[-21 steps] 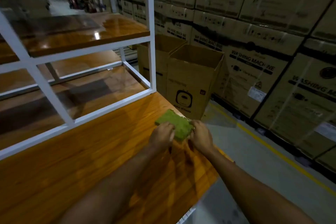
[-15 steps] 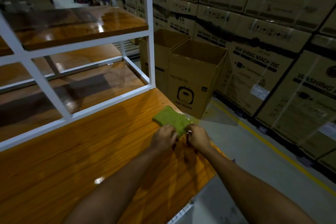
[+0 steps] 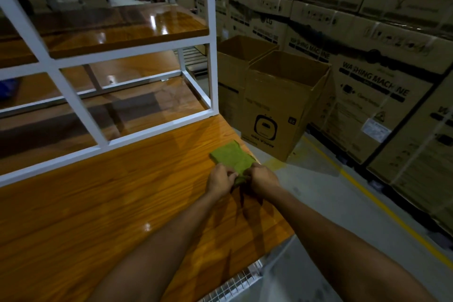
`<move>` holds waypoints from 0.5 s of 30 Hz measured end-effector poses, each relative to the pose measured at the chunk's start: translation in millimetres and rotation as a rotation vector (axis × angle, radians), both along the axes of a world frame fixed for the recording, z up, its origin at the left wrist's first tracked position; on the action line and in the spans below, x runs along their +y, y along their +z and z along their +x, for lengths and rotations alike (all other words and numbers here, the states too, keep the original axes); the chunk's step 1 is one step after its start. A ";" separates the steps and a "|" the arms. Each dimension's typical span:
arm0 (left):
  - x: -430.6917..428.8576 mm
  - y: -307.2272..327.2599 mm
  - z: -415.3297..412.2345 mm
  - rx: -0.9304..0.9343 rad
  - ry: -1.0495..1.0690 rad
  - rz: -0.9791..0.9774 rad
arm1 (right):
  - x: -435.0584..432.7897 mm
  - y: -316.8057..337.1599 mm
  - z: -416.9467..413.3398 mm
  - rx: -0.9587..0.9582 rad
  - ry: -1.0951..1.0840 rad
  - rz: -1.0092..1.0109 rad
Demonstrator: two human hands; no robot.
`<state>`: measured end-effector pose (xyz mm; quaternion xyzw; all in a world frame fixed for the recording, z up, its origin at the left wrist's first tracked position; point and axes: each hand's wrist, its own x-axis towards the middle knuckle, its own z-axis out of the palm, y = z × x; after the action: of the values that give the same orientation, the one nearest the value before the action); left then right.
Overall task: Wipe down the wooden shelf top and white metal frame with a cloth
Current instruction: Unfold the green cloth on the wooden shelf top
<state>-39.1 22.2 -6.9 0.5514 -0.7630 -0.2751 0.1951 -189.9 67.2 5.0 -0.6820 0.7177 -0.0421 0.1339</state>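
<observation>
From the head camera, a folded green cloth (image 3: 232, 156) is lying on the wooden shelf top (image 3: 103, 201), near its right edge. The left hand (image 3: 220, 179) and right hand (image 3: 263, 178) are both pinching the cloth's near end with curled fingers. The white frame (image 3: 137, 132) is standing behind, with open cardboard boxes (image 3: 279, 105) alongside.
</observation>
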 end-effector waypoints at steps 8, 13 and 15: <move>-2.1 17.3 12.3 0.272 0.151 0.003 | -12.3 11.1 14.2 -0.221 0.042 -0.174; -9.9 40.6 27.8 0.429 0.131 0.012 | -20.1 27.8 18.7 -0.374 0.052 -0.164; -14.0 53.3 34.4 0.516 0.120 0.074 | -21.7 35.3 24.8 -0.425 0.065 -0.178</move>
<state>-4.6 8.2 46.4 0.5140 -0.6434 -0.4222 0.3789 -165.2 45.5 40.2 -0.6896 0.6446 -0.2435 0.2226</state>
